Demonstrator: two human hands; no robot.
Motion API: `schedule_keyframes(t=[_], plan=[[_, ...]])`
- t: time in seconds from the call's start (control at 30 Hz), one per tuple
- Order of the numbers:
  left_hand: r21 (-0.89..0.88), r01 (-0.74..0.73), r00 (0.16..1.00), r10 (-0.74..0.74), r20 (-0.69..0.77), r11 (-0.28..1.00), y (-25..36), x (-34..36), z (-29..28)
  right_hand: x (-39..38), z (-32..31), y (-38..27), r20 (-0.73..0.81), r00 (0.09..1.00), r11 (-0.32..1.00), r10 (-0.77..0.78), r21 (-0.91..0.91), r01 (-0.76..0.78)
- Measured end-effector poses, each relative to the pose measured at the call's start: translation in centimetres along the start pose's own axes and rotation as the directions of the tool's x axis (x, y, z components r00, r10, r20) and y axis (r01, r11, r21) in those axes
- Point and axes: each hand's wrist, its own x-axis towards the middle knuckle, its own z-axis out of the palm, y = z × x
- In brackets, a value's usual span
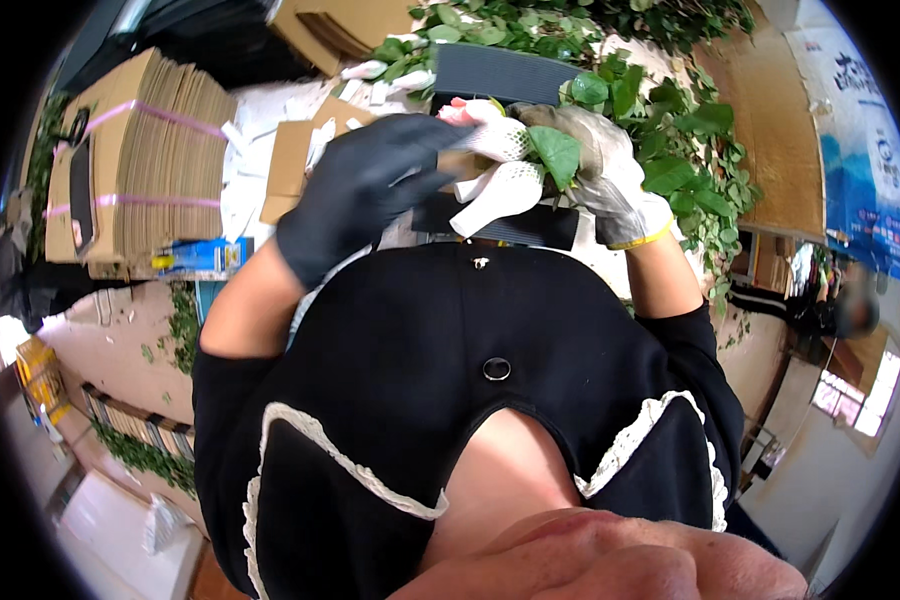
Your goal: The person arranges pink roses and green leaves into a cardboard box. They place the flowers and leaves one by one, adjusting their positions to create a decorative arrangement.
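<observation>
My left hand (pixel 365 175), in a black glove, is slightly blurred, with fingers stretched apart beside a pink rose (pixel 458 110). Its fingertips come close to the bloom; whether they touch it I cannot tell. A white mesh sleeve (pixel 505 140) sits just by the rose. Below that lies a second white mesh sleeve (pixel 505 195), its narrow end toward the lower left. My right hand (pixel 605 165), in a pale grey glove with a yellow cuff edge, is closed around the rose stems, which are mostly hidden. A green leaf (pixel 555 153) stands out in front of its fingers.
Black ridged pads (pixel 500 75) lie beyond and below the hands. Leafy cuttings (pixel 685 140) are heaped at the right and far side. Strapped flat cardboard (pixel 140 160) is stacked at left, near a cardboard piece (pixel 290 165). More white sleeves (pixel 410 82) lie at the back.
</observation>
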Motion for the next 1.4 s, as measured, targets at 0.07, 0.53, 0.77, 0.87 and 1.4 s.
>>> schedule_keyframes(t=[0.07,0.53,0.77,0.87,1.4], plan=[[0.067,-0.156,0.984,0.15,0.095,0.985,0.8,-0.1,-0.6,0.4,0.6,0.1,-0.113,0.993,0.989,0.042,0.144,-0.026],[0.349,0.367,0.844,-0.466,0.264,0.862,-1.9,-1.6,-4.4,0.8,0.8,2.3,-0.295,0.955,0.999,0.034,-0.025,-0.043],[0.046,-0.163,0.981,0.157,0.114,0.986,-0.9,-0.4,-3.6,1.5,1.1,3.1,-0.244,0.964,0.994,0.106,0.052,-0.096],[0.147,0.392,0.892,-0.414,0.18,0.908,-1.8,1.0,-3.0,1.9,1.2,3.4,-0.401,0.914,0.998,0.059,0.021,-0.055],[0.014,-0.16,0.962,0.153,0.224,0.987,-3.8,2.4,2.3,2.3,-0.8,2.0,-0.243,0.97,1.0,0.02,0.004,-0.019]])
